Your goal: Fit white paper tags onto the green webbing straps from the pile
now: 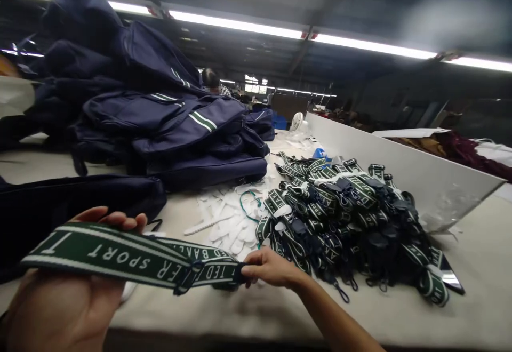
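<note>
Head view shows one strap (108, 256) in the air above the near part of the table (224, 314), stretched between the two hands. Its long axis goes from left to right, sinking a little toward the right, and its broad, lettered face is turned to the camera. The left hand (76, 304) holds the wide folded end: the strap lies across the palm, and the fingertips show over its upper edge. How firmly they press, I cannot tell. The right hand (272, 268) pinches the narrower, opposite end between thumb and fingers. A dark buckle (188, 278) sits on the strap between the hands, nearer to the right one, and neither hand touches it. So, I judge, the right hand is the better placed to reach it. The right hand is also nearer to the strap pile (320, 208), while the navy bags (172, 122) lie beyond the left hand. White pieces (228, 224) are scattered behind the strap.
</note>
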